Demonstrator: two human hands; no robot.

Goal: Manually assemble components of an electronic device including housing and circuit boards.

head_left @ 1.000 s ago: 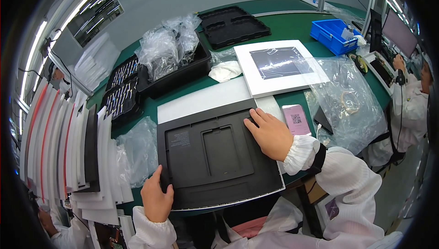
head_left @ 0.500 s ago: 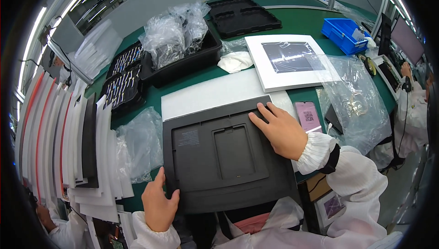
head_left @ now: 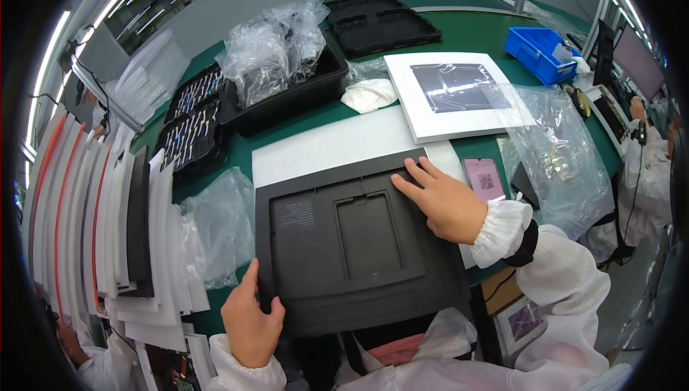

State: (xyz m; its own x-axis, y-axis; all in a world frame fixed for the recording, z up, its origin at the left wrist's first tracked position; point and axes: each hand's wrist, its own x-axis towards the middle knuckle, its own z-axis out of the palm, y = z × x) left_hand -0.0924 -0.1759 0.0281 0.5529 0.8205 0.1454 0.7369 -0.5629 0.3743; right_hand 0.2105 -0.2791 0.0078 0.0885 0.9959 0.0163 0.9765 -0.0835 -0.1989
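A flat black plastic frame panel (head_left: 308, 276) lies before me, with a recessed rectangular bay in its middle and faint print at its upper left. Its far part rests over a white foam sheet (head_left: 301, 148). My right hand (head_left: 448, 201) lies flat on the panel's upper right, fingers spread. At the lower left edge is my left hand (head_left: 251, 319), thumb over the panel's rim and index finger stretched along the side; its other fingers are hidden. A pink-screened phone (head_left: 484, 177) sits just beyond my right wrist.
Upright white foam sheets (head_left: 108, 212) line the left side. Clear plastic bags (head_left: 222, 226) lie beside them. Farther back are a black bin (head_left: 294, 104) of bags, a cable tray (head_left: 190, 136), a white framed panel (head_left: 430, 127) and a blue bin (head_left: 538, 57). Other people work at both sides.
My right hand has shifted very slightly right and toward me along the panel. The left hand and the panel look almost unchanged.
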